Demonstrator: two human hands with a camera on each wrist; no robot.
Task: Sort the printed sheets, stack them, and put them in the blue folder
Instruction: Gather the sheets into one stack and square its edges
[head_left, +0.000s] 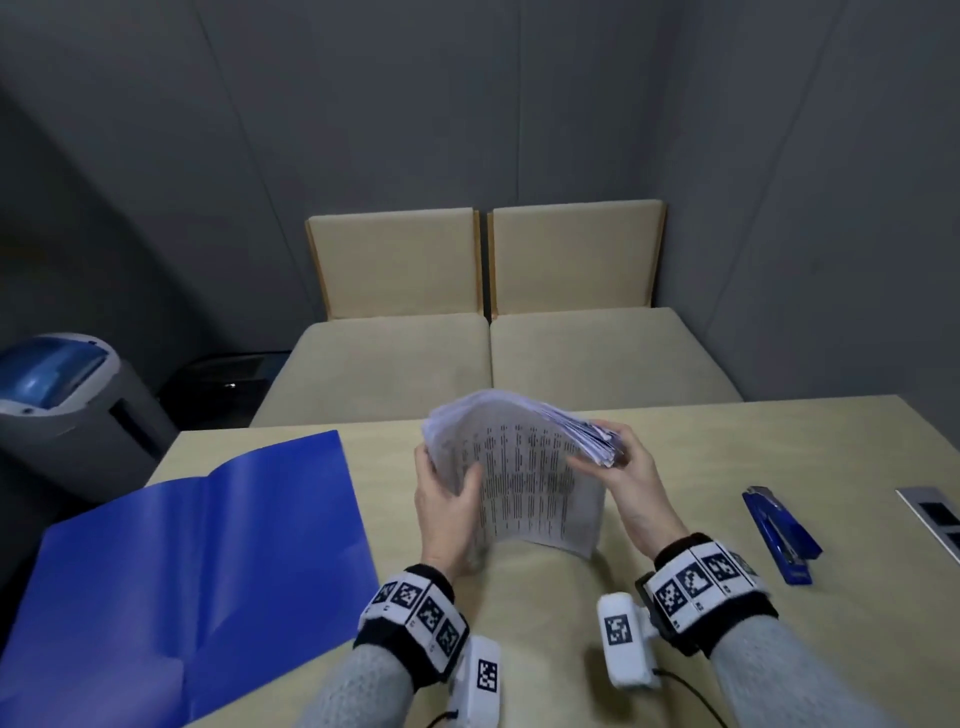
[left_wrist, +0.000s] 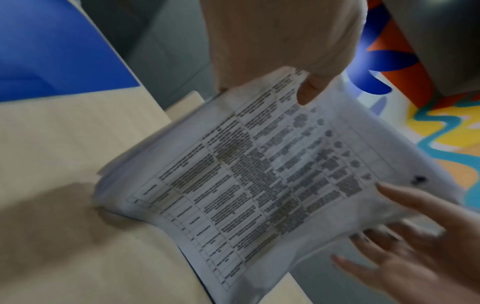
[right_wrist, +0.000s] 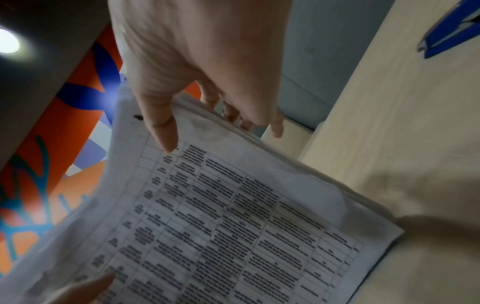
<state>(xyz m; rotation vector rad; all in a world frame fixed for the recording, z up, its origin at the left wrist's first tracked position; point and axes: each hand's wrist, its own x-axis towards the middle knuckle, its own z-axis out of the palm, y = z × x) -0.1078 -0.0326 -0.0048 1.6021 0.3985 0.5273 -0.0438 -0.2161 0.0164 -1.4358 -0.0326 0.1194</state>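
Sheets (head_left: 524, 478) mid-table (head_left: 675, 467); open folder (head_left: 182, 561) left, stapler (head_left: 779, 535) right, seats (head_left: 493, 358) behind.

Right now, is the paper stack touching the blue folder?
Apart. The head view shows the stack of printed sheets held in both hands, its lower edge on the table, with bare tabletop between it and the open blue folder to the left.

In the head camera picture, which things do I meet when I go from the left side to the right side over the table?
Blue folder, lying open → left hand → stack of printed sheets → right hand → blue stapler.
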